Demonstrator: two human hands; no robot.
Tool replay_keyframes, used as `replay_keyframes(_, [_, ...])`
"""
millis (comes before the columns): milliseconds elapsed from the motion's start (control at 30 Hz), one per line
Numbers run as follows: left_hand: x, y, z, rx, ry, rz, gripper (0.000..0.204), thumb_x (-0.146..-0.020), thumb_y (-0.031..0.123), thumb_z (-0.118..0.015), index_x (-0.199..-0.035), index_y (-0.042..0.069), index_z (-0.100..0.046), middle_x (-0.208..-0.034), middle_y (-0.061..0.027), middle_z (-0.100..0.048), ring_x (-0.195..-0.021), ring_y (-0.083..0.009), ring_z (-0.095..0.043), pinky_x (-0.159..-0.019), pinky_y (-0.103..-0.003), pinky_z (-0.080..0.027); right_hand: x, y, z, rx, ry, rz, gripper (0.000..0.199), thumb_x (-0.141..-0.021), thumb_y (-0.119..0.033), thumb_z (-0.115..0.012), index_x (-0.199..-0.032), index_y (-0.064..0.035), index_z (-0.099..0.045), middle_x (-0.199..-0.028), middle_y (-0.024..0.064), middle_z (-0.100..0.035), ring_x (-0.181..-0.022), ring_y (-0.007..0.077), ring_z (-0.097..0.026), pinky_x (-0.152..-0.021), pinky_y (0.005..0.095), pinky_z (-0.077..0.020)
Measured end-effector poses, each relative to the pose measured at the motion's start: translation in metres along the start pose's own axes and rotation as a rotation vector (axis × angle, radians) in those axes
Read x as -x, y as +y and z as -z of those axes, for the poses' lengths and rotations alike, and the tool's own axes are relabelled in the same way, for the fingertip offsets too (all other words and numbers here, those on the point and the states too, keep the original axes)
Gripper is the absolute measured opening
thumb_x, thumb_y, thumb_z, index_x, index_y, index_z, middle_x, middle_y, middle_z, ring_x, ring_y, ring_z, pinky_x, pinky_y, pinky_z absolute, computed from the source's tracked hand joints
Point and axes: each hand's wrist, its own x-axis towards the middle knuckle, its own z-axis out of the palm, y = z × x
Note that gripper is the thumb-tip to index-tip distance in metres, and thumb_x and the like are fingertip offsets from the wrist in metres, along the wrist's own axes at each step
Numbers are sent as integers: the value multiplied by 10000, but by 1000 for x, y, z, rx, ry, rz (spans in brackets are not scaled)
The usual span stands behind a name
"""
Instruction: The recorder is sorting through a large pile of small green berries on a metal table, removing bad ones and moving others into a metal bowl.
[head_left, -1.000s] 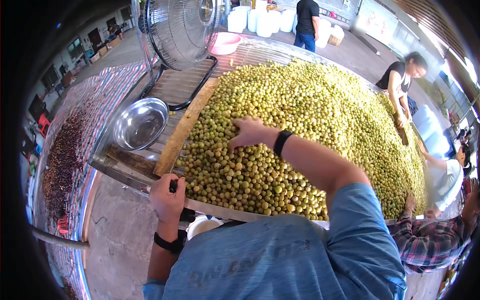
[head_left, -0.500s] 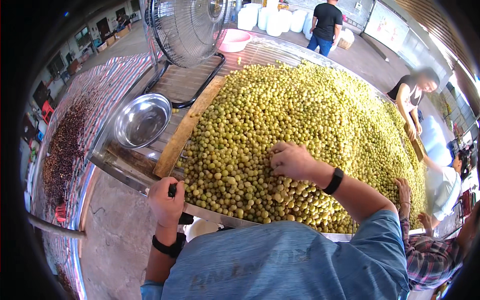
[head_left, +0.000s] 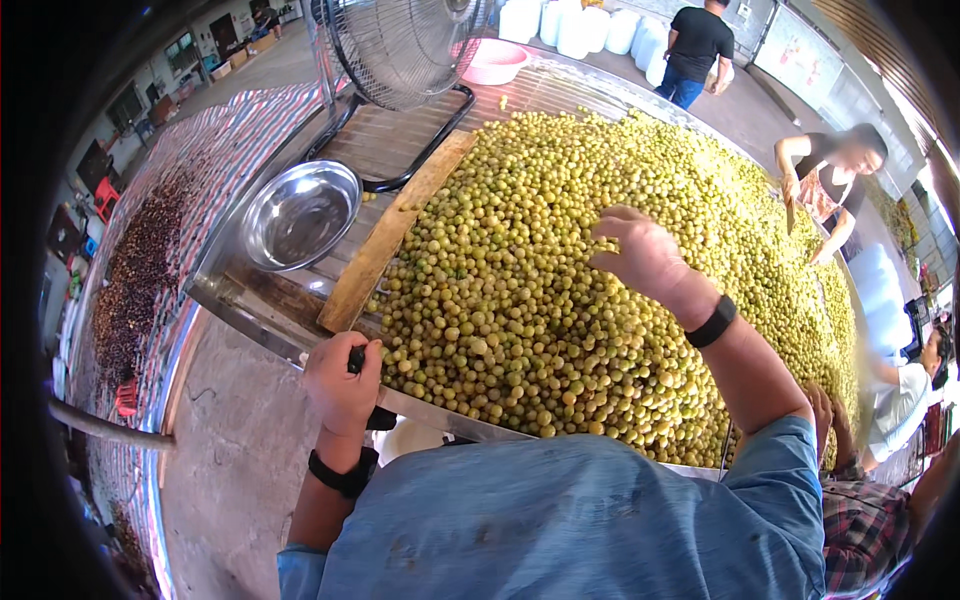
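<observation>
1. Fruit heap [head_left: 560, 300], round, yellow-green: I see it running from the metal table's [head_left: 450, 419] near edge toward far and right edges.
2. Left hand [head_left: 341, 383]: at near edge, closed around small black object [head_left: 356, 360], kind unclear to me.
3. Right hand [head_left: 640, 255]: above heap, fingers parted, blurred; can't tell if touching fruit.
4. 1 wooden board [head_left: 405, 230] along heap's left side; 1 metal bowl [head_left: 303, 215] near left edge; 1 pink basin [head_left: 495, 62] by far edge.

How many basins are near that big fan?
2: a shiny metal basin left of the wooden board, and a pink basin beside the fan. Others may be hidden.
</observation>
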Motion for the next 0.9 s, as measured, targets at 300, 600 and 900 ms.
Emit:
replay_keyframes(300, [-1,5,4,11,32,-19,130,-769,99,-775,-760,86,-646,-709,-86,-638,-673,-307,-629,-640,-397,-504,-66,-106,-74,-259,-80,470,271,-878,-113,-684,-1149,-126,-689,-1099,68,-694,-919,267,-703,-832,381,-587])
replay_keyframes(600, [2,-7,-3,46,27,-22,132,-762,83,-781,-787,65,-652,-741,-102,-655,-689,-314,-635,-651,-402,-504,-82,-107,-100,-151,-84,315,66,-934,-99,-594,-891,-55,-618,-793,119,-662,-761,285,-677,-676,398,-561])
replay_keyframes(900, [0,-5,-7,101,-5,-7,125,-776,65,-767,-797,53,-644,-735,-105,-646,-681,-321,-623,-649,-410,-488,3,-18,-59,-194,183,88,218,-955,-57,-539,-745,-40,-592,-599,23,-556,-524,124,-539,-468,283,-480])
